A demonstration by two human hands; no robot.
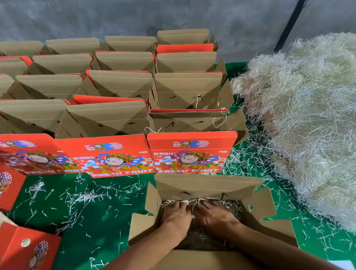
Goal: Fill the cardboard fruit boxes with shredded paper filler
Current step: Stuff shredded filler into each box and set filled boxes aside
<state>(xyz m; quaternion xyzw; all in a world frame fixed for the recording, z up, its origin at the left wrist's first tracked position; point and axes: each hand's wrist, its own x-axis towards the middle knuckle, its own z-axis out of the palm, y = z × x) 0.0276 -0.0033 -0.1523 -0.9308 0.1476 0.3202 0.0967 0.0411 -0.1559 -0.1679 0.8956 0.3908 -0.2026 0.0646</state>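
Left hand (177,216) and right hand (215,216) lie side by side, grip wide, fingers flat, pressing shredded paper filler (231,206) down inside the open cardboard box (203,186) at lower centre. Rows of open fruit boxes (120,83) fill the upper left. Loose filler pile (317,123) sits right, on the green surface (107,227).

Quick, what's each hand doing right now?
Left hand: open, pressing the shredded paper filler in the open brown cardboard box.
Right hand: open, pressing it too.
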